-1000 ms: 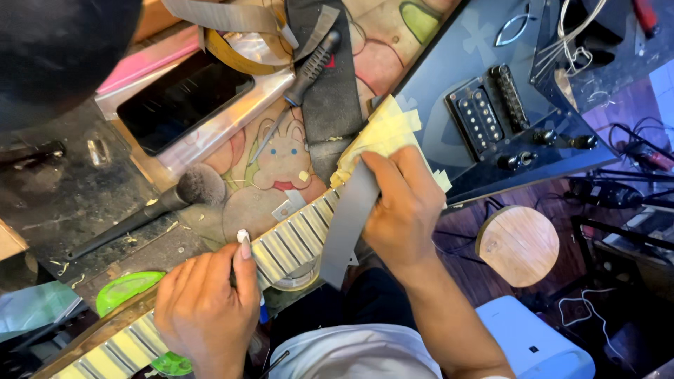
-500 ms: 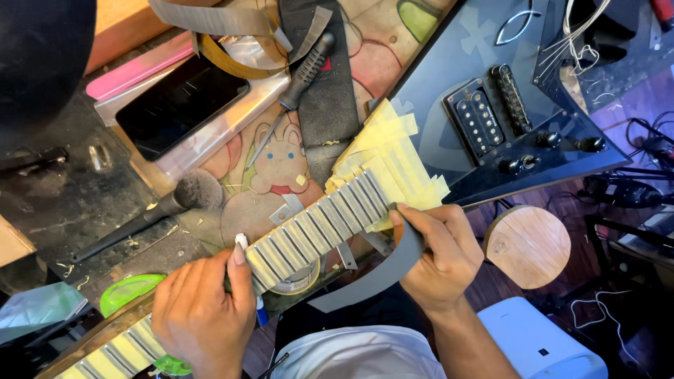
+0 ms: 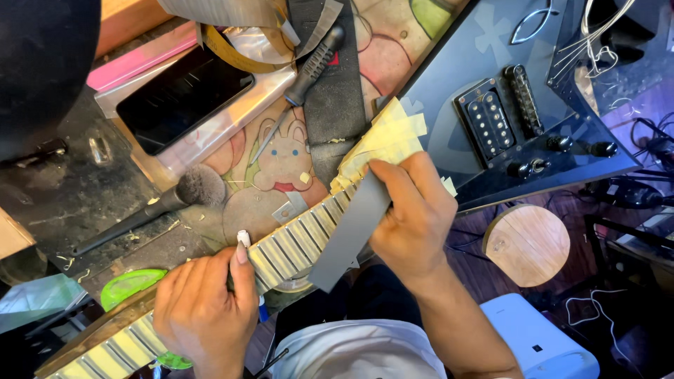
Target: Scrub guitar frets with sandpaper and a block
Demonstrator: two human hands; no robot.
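Workbench: cluttered top (image 3: 84, 203), dark and dusty on the left, with a cartoon rabbit mat (image 3: 284, 158) under the middle of the work.
Guitar neck: fretboard (image 3: 302, 238) runs from lower left up to the right across the bench edge, its wood masked with pale tape between the bright frets.
Grey strip: a long flat grey abrasive strip (image 3: 347, 235) lies slantwise over the upper frets, its lower end hanging free past the neck's edge.
Right hand: right hand (image 3: 414, 217) is curled around the upper end of the strip, fingers pressed on it against the taped frets.
Left hand: left hand (image 3: 203, 309) is closed over the neck lower down, thumb up along the fretboard's edge, clamping it.
Masking tape: yellowish tape pieces (image 3: 386, 137) cover the neck where it meets the body, just beside the right hand's fingertips.
Guitar body: dark angular body (image 3: 477, 77) at upper right, with a black pickup (image 3: 488, 123), a bridge and knobs; loose strings curl at its far corner.
Near the neck: a soft brush (image 3: 193, 188) lies on the bench just left of the mat; a black-handled pointed tool (image 3: 302, 84) rests on a grey cloth above.
Farther off: a phone (image 3: 182, 98) sits on a clear box at upper left; a green lid (image 3: 130, 288) lies beside the left hand; a round wooden stool (image 3: 526, 244) stands on the floor at right.
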